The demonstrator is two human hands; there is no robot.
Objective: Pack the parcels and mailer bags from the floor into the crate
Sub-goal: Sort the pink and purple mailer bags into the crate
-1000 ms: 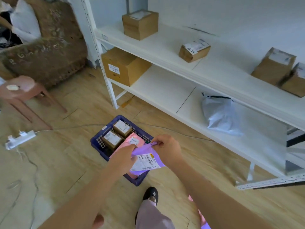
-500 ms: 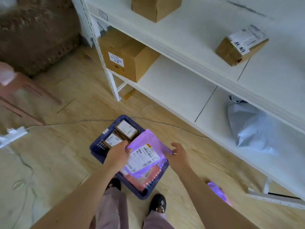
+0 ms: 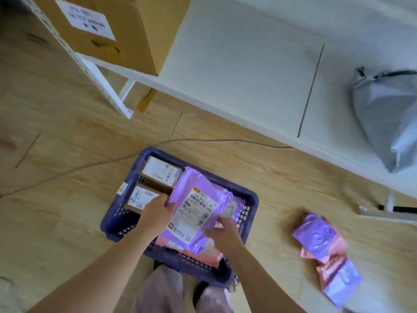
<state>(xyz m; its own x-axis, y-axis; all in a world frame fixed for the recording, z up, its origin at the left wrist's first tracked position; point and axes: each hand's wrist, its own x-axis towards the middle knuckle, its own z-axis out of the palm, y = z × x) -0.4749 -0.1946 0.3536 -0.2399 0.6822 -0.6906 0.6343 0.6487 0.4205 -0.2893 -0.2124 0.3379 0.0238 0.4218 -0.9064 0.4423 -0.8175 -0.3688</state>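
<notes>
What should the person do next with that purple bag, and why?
Probably release it: the left hand and right hand grip the purple mailer bag low over the blue crate, while more mailer bags lie on the floor.

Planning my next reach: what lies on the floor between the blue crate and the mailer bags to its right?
Only bare wood floor; in the head view the crate and the mailer bags lie apart with nothing between them.

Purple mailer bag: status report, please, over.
Left hand and right hand hold purple mailer bag over blue crate. More mailer bags on floor. Nothing blocking.
</notes>
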